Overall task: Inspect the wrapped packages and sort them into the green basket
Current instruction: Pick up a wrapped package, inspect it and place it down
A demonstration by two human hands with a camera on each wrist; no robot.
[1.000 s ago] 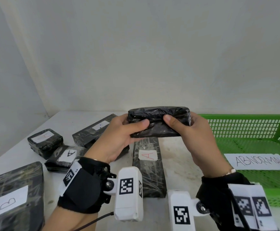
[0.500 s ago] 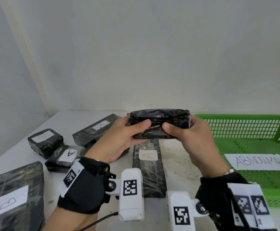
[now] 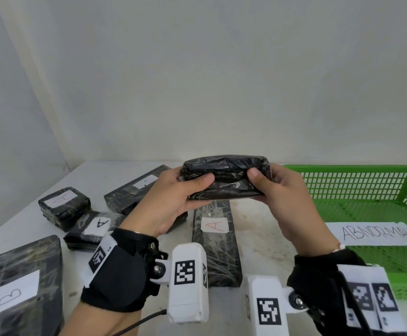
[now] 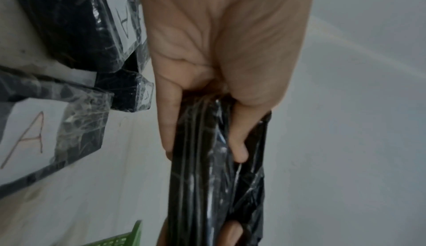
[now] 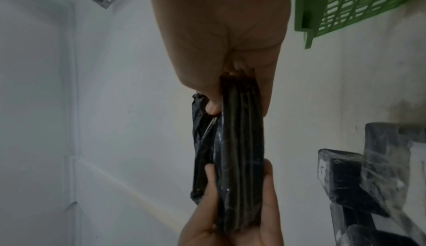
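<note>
A black plastic-wrapped package (image 3: 225,177) is held up above the table at the centre of the head view, long side level, no label showing. My left hand (image 3: 173,197) grips its left end, thumb on the near face. My right hand (image 3: 280,190) grips its right end the same way. The left wrist view shows the package (image 4: 207,168) between thumb and fingers; the right wrist view shows the package (image 5: 235,151) with both hands on it. The green basket (image 3: 367,185) stands at the right, with a white paper reading ABNORMAL (image 3: 377,234) inside.
Several black wrapped packages lie on the white table: a long one labelled A (image 3: 215,241) below my hands, a small box (image 3: 64,207), a flat one (image 3: 93,229), another long one (image 3: 134,190), and a large one labelled B (image 3: 18,287) at front left.
Both hands have turned the package slightly and lifted it a little; its top face now tilts more toward me. The grip of both hands is unchanged.
</note>
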